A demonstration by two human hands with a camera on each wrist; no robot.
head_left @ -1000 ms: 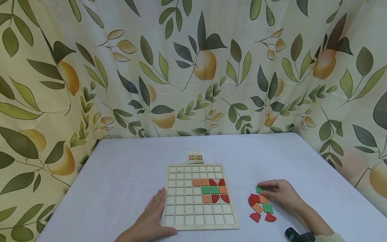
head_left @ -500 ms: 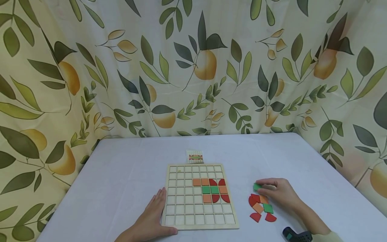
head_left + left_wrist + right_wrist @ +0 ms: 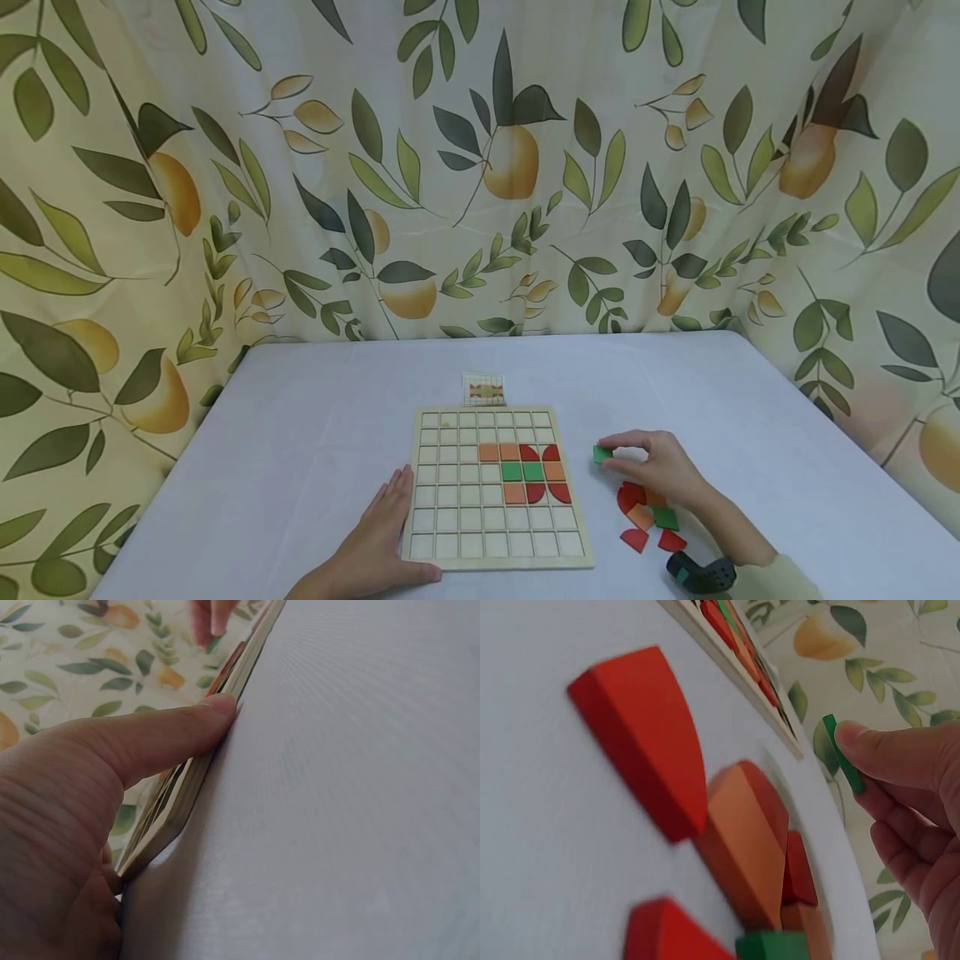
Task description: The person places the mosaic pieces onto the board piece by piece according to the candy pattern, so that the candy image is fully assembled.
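The wooden grid board (image 3: 465, 521) lies flat, with red, orange and green pieces in cells toward its right side. My left hand (image 3: 367, 542) rests straight fingers along its left side and the thumb at its front edge; in the left wrist view the thumb (image 3: 172, 735) touches the board's rim (image 3: 176, 806). Between thumb and fingers, my right hand (image 3: 663, 475) pinches a green square (image 3: 602, 454), above the table right of the board. The right wrist view shows this green square (image 3: 843, 759) edge-on in the hand (image 3: 919, 776).
Near the right hand lies a loose group of red, orange and green pieces (image 3: 665, 517). A small pattern card (image 3: 484, 389) sits behind the board. A dark device (image 3: 701, 573) is at the right wrist. Patterned cloth (image 3: 300, 208) hangs behind the table.
My right hand has lifted the green square away from the loose pieces and moved left toward the board. The left hand stays in place.
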